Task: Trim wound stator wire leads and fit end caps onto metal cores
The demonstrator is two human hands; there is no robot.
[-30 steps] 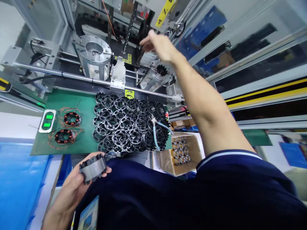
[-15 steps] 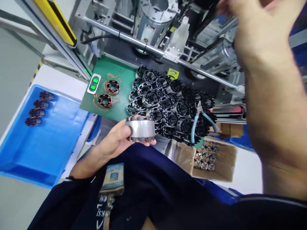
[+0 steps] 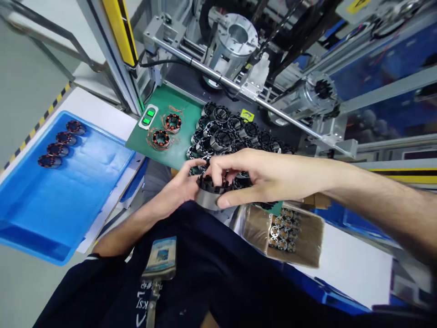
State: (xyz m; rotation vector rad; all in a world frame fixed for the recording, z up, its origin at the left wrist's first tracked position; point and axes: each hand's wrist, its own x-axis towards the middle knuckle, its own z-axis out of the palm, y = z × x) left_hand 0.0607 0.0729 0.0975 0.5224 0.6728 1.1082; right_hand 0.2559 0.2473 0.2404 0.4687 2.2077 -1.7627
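1. Toothed ring (image 3: 207, 199), one: grey metal wall, black toothed rim up; lies between my two hands, close to my body.
2. Left hand (image 3: 179, 187): grasping the ring from its left side.
3. Right hand (image 3: 259, 175): grasping the ring too, thumb on the outer wall, a finger reaching into the opening.
4. Step in hand, as I judge it: two-handed handling of the ring. A further move calls for one hand to loosen while the other keeps the weight.
5. Worktop (image 3: 162, 98), green, beyond my hands: bears a crowd of similar rings (image 3: 223, 138) just past my fingers, and two wire-wound rings (image 3: 173, 122) ahead of my left hand.
6. Switch panel (image 3: 149, 116), two green lights, farther left of these.
7. Blue tray (image 3: 88, 182), well left of my left hand: four wound cores (image 3: 66, 138).
8. Lined box (image 3: 310, 248), nearer me than my right forearm: pale rings (image 3: 275, 231) inside.
9. Machine fixture (image 3: 239, 38), metal, well beyond both hands, behind a rail (image 3: 205, 68).
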